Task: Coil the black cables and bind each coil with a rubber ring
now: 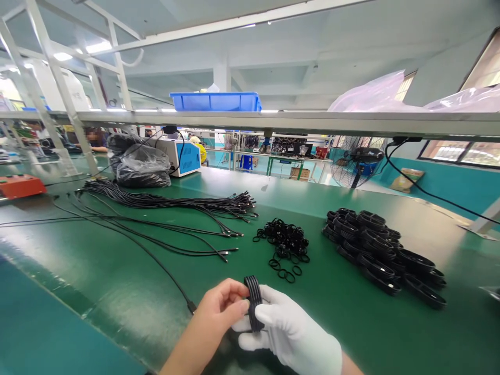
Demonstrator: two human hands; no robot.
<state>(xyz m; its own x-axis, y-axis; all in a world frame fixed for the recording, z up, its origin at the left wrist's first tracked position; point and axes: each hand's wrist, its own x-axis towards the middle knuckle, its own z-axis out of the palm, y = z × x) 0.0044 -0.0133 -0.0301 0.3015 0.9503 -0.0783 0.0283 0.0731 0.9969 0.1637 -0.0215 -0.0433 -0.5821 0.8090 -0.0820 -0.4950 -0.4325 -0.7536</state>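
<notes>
Currently grips coiled cable (253, 297) at near centre with left hand (222, 307) and gloved right hand (289, 328), partly hiding it; faces black rings (287, 237) beyond, stacked coils (377, 245) right, loose cables (175, 203) farther left, some cut off.

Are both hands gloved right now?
No, the right hand wears a white glove, while the left hand is bare.

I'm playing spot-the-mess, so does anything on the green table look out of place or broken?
Nothing looks broken. A few black rings lie outside their pile, and one cable end sits apart from the other cables, near the left hand, so both look stray.
</notes>
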